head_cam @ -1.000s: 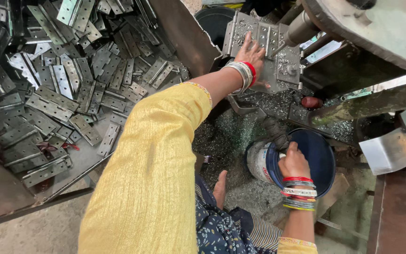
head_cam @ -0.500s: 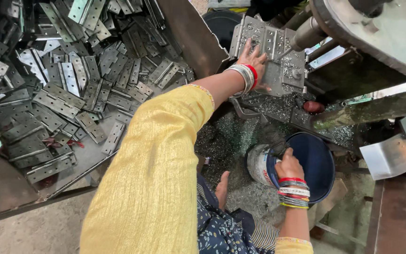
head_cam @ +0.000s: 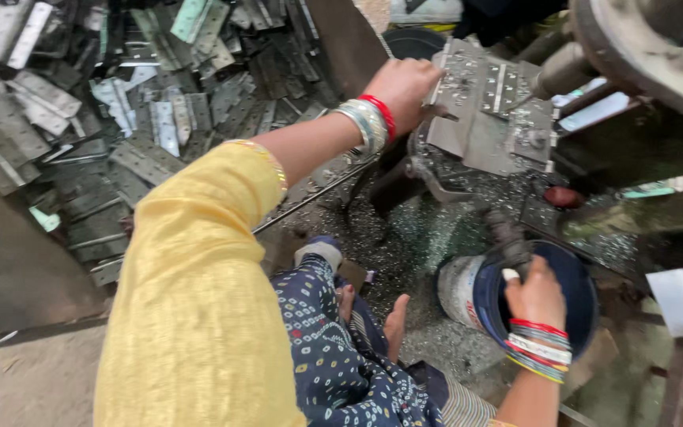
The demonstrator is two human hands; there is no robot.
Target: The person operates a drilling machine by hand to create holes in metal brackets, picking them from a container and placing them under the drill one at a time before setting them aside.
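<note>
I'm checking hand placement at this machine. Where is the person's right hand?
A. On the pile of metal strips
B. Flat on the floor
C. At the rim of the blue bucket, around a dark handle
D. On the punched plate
C: the right hand sits over the blue bucket, closed on a dark handle; the left hand is at the plate.
</note>
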